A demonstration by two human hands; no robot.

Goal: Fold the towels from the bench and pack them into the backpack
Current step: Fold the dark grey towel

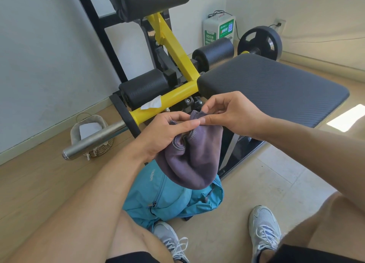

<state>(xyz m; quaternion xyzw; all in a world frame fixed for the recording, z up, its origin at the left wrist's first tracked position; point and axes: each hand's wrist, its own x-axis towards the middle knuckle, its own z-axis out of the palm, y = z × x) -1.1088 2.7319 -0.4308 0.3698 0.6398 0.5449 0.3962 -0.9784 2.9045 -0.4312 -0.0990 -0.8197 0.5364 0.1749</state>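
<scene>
A woven basket (92,136) sits on the wood floor by the wall, a steel bar (94,139) crossing it, with a black weight plate (259,43) near the green-and-white charging box (219,29).

Both hands held a purple-grey towel (192,160) in the air above a teal backpack (169,197) that lay on the floor. The left hand (167,132) gripped the bunched cloth from the left side; the right hand (227,112) pinched its stitched top edge between thumb and fingers. The towel hung in a rounded fold, its lower end overlapping the backpack's upper part (contact could not be confirmed). The black padded bench (276,88) stood just behind the hands, on a yellow frame (173,45). A wicker basket (92,136) sat near the left wall, beside a steel bar (94,138). Two grey trainers (264,229) rested on the floor.
</scene>
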